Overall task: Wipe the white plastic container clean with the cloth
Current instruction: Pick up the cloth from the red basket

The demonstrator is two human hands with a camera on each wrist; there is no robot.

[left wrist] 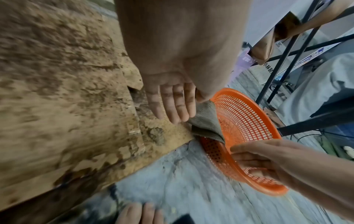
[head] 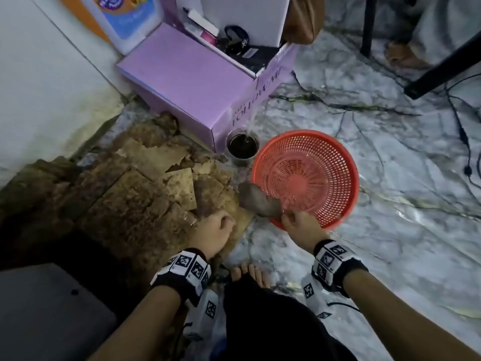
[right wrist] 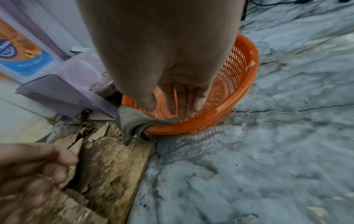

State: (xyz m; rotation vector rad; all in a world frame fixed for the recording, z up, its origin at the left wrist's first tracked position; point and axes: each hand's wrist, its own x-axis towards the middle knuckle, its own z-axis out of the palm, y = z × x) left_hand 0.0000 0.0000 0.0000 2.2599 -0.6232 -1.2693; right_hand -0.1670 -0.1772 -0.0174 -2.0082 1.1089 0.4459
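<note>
No white container in view. Cloth point(head: 260, 201) draped over the near rim of the basket point(head: 338, 152), pinched at one end by right hand point(head: 299, 222); looks limp, damp, light; bunching it would grip better. Left hand point(head: 221, 230) beside it, loosely curled, empty, above cardboard point(head: 145, 194).

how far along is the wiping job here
Barely begun. Done: nothing that shows; no white plastic container is in any view. In hand: the right hand touches the grey cloth, draped over the orange basket's rim; whether its fingers actually grip it is unclear. The left hand holds nothing, above the crumbling brown board. Left: fetching the container and wiping it.
</note>
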